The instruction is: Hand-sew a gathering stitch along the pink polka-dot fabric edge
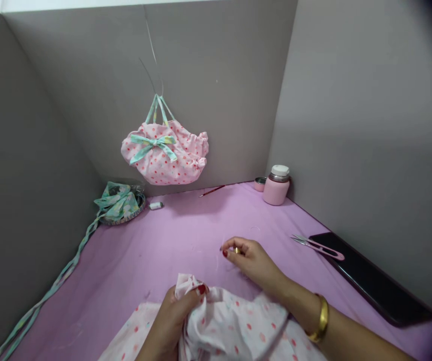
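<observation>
My left hand is closed on a bunched edge of pale pink cloth with red and pink dots, which spreads over the front of the table. Thumb and fingers pinch the gathered fold. Beyond the cloth, my right hand hovers over the table with thumb and forefinger pressed together. A faint, thin pale line shows at those fingertips, too fine to tell whether it is thread or a needle. The right forearm passes above the cloth's right side.
A dotted pink fabric piece with a green bow hangs on the back wall. Green straps trail from a basket at left. A thread spool, red pencil, pink jar, small tin, thread snips and black slab lie around.
</observation>
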`<state>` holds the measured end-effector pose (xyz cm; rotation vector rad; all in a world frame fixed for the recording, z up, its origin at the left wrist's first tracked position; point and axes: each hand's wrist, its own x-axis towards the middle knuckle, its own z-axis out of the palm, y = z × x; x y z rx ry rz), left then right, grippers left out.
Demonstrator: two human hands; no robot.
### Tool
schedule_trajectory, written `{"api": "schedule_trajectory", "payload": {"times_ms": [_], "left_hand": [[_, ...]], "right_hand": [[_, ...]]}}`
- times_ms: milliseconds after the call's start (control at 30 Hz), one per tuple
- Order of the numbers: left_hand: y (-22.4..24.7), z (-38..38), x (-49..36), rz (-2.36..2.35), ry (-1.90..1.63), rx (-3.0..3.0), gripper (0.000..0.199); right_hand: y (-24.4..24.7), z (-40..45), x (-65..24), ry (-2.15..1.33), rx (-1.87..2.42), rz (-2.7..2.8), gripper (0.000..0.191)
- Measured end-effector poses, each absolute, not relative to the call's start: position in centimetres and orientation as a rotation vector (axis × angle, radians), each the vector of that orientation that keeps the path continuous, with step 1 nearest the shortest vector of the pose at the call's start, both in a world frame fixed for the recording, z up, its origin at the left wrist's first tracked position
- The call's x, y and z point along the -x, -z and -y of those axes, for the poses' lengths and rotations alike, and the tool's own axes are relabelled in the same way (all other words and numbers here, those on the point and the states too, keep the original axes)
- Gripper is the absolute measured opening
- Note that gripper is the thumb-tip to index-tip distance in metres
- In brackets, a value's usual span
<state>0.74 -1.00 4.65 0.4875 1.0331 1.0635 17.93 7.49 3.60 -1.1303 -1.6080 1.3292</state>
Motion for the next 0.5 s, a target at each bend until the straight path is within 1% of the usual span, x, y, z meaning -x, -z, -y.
{"api": "schedule_trajectory", "payload": {"times_ms": [100,200,267,367,500], "left_hand": [[-5.2,1.1,-0.9,-1.03,-1.141,-0.494,0.018],[-5.2,1.0,-0.7,-1.047,-1.197,-0.52,0.021],[-4.9,0.7,-0.4,-1.128,-1.248,-0.538,0.024],[-4.2,0.4,0.1,-1.264,-1.318,-0.547,0.027],[-3.6,0.3,0.2,-1.281,-1.322,-0.554,0.029]], "right_hand": [[-4.0,-6.5,-17.7,-1.611,1.038,1.842,0.024],[-3.8,-6.2,-17.9,-1.873,0.941,1.958,0.024],[-3.6,-6.3,-18.1,-1.926,0.932,1.936,0.02],[-3.8,-6.7,-18.6,-1.902,0.892,1.907,0.019],[-4.5,-7.1,-19.2,-1.889,0.887,1.964,0.018]]}}
